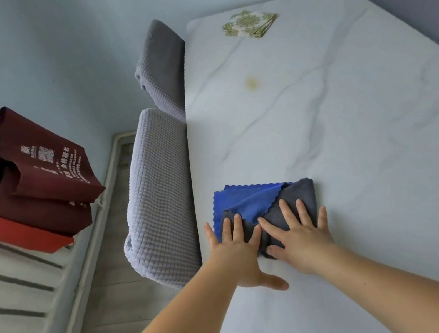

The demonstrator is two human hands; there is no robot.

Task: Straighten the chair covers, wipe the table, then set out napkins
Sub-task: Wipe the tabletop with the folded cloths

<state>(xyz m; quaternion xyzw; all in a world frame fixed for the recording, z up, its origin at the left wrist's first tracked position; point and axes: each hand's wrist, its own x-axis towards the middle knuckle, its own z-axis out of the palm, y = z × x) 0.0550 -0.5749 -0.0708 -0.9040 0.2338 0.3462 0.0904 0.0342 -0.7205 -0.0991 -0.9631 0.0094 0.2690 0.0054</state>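
Observation:
A folded blue and grey cloth [260, 203] lies on the white marble-look table [352, 128] near its left edge. My left hand [239, 253] rests flat with fingers spread on the cloth's left part. My right hand [298, 237] presses flat on its grey right part. Further up the table is a yellowish stain [252, 83]. A stack of green-patterned napkins [250, 23] sits at the far end. Two chairs with light grey waffle covers stand along the left side, the near one [156, 195] and the far one [162, 67].
A third covered chair [421, 1] stands at the table's far right. On the left, a dark red bag [46, 173] and a red box [19, 234] sit on a white radiator [8, 306]. Grey wood floor [113, 302] shows between radiator and chairs.

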